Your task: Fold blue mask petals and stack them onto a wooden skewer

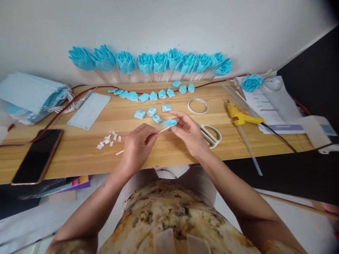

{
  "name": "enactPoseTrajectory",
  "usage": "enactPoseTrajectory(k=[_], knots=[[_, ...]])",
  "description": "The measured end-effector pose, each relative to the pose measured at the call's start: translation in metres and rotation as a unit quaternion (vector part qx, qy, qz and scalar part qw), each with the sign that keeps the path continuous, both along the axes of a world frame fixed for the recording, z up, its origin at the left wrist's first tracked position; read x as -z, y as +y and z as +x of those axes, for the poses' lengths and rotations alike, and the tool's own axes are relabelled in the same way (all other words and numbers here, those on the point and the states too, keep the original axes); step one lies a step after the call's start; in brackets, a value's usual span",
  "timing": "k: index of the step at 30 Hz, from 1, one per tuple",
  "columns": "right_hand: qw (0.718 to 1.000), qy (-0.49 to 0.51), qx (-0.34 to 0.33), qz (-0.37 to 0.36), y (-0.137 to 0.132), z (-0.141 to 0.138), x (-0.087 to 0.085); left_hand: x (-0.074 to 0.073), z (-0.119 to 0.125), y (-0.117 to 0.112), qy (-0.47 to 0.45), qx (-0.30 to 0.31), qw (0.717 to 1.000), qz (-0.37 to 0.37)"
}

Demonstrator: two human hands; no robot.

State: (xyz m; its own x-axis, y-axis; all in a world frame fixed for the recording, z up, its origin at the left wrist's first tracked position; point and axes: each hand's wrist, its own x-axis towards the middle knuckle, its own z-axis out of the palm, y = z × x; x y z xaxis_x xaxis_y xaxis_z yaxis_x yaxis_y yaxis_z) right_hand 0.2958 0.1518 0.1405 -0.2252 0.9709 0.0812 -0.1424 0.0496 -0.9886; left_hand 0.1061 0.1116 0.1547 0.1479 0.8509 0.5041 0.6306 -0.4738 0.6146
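Head view: the left hand (140, 144) pinches a thin wooden stick (165, 129); the right hand (188, 133) pinches a blue petal (168, 123) at its upper end, between both hands, over the tabletop (87, 162).

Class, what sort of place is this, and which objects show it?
Probably a craft workspace: blue flowers line the wall, a yellow glue gun lies on the wooden table, and the left hand grips a thin stick.

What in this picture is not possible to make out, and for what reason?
All in the head view:
- Scissors: blades, behind the right hand.
- Thin stick: middle part, covered by the left hand.
- Printed sheet: wording, too small and blurred.
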Motion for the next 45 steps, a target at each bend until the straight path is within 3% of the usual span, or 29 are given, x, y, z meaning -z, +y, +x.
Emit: enactPoseTrajectory(k=[5,10,14,17,21,27,31,36,38,42,45], knots=[[1.0,-0.013,0.014,-0.006,0.003,-0.002,0.001,0.001,-0.001,0.002,-0.033,0.005,0.998,-0.044],[0.999,0.024,0.006,-0.028,0.011,0.001,-0.001,0.002,-0.015,0.011,-0.186,0.014,0.971,-0.151],[0.994,0.071,-0.002,-0.077,0.021,0.004,-0.004,-0.006,-0.047,0.018,-0.195,-0.052,0.967,-0.157],[0.989,0.095,0.005,-0.11,0.027,0.004,-0.002,-0.01,-0.079,0.019,-0.177,-0.139,0.961,-0.162],[0.98,0.123,0.006,-0.156,0.031,0.002,0.004,-0.007,-0.115,0.016,-0.132,-0.198,0.95,-0.205],[0.975,0.122,-0.003,-0.187,0.029,0.003,0.008,0.008,-0.139,0.018,-0.152,-0.143,0.951,-0.226],[0.975,0.108,-0.004,-0.194,0.028,0.004,0.009,0.01,-0.144,0.015,-0.125,-0.103,0.959,-0.234],[0.977,0.095,-0.015,-0.191,0.028,0.006,0.012,0.01,-0.146,0.004,-0.2,-0.143,0.931,-0.27],[0.977,0.093,-0.018,-0.19,0.029,0.006,0.013,0.015,-0.147,0.0,-0.228,-0.181,0.923,-0.251],[0.978,0.086,-0.016,-0.192,0.029,0.007,0.013,0.031,-0.139,-0.011,-0.262,-0.264,0.922,-0.105],[0.977,0.083,-0.018,-0.197,0.028,0.007,0.012,0.043,-0.122,-0.014,-0.305,-0.286,0.905,-0.076]])
